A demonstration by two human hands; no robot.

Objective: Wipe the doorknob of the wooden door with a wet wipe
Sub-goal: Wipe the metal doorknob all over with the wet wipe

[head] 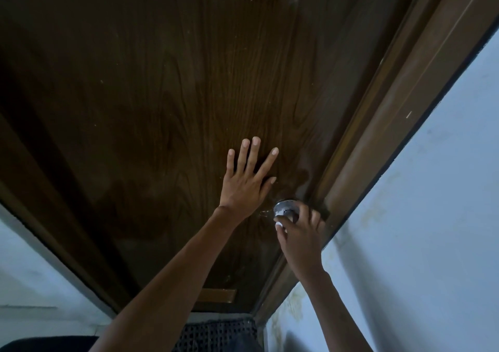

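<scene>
A dark brown wooden door [167, 103] fills most of the view. Its metal doorknob [285, 207] sits near the door's right edge, mostly covered. My right hand [299, 237] is curled around the knob with a white wet wipe [280, 223] bunched under the fingers; only small bits of the wipe show. My left hand [247, 181] lies flat on the door just left of and above the knob, fingers spread, holding nothing.
The brown door frame [383, 135] runs diagonally along the door's right side, with a pale blue wall [432, 230] beyond it. Another pale wall [32, 278] is at the lower left. A dark perforated mat [216, 332] lies at the door's foot.
</scene>
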